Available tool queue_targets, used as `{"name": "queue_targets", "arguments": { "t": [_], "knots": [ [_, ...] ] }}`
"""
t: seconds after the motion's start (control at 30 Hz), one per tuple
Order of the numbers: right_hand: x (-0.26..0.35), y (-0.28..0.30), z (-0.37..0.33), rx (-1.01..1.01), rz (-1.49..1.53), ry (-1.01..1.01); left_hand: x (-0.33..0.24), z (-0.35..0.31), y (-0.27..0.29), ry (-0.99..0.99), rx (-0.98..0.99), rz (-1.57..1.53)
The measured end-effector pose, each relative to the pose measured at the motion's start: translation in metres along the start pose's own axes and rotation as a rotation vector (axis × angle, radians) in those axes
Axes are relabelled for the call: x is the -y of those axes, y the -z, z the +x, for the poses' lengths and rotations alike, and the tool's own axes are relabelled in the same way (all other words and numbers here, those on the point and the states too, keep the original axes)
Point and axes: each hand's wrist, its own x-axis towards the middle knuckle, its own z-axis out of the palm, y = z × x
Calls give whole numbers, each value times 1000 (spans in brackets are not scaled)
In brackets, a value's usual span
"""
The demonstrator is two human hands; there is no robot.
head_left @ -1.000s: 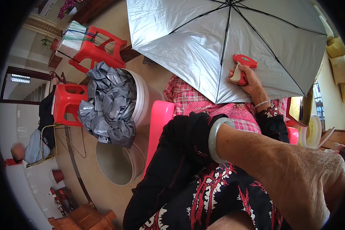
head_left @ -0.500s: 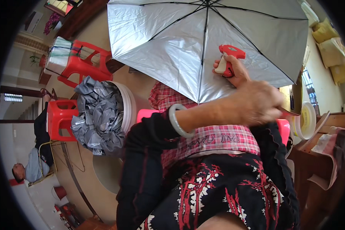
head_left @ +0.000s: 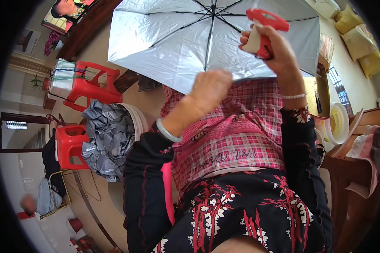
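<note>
Since a moment ago the left hand (head_left: 211, 86) has gone up from the lap to the lower edge of the open silver umbrella (head_left: 173, 42), and the right hand (head_left: 272, 44) has lifted its red and white tool (head_left: 261, 31) higher, near the top of the view. The umbrella has come closer too.

The left hand is curled shut against the umbrella's near edge, close to one thin black rib. I cannot tell if it pinches the cloth or only touches it. A pale bangle (head_left: 168, 131) sits on that wrist, and the black sleeve is pushed back. The forearm slants up from the lower left.

The right hand is shut tight around the tool, with its red top poking out above the fingers. This arm stands almost straight up, with a bead bracelet (head_left: 293, 96) on the wrist.

The umbrella is spread wide over the person's knees, its shiny inside facing us. Under it lies a pink checked cloth (head_left: 232, 143) across the lap, with a strip of dark letters on it.

To the left, a white tub (head_left: 137, 120) is heaped with crumpled silver cloth (head_left: 105, 139). Two red plastic stools (head_left: 88, 86) stand beside it, the far one carrying a shiny silver bundle (head_left: 63, 78). On the right sits a round white bucket (head_left: 340, 122), beside a brown wooden bench (head_left: 359, 168).
</note>
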Motion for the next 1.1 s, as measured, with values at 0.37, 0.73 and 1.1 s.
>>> {"name": "queue_targets", "arguments": {
  "t": [0.37, 0.73, 1.1],
  "knots": [
    [46, -19, 60, 7, -480, -77, 176, 6, 35, 249, 333, 272],
    [30, 7, 141, 207, -1472, -239, 199, 113, 2, 359, 763, -535],
    [-58, 65, 183, -155, -736, -280, 166, 179, -139, 699, 158, -461]
  ]
}}
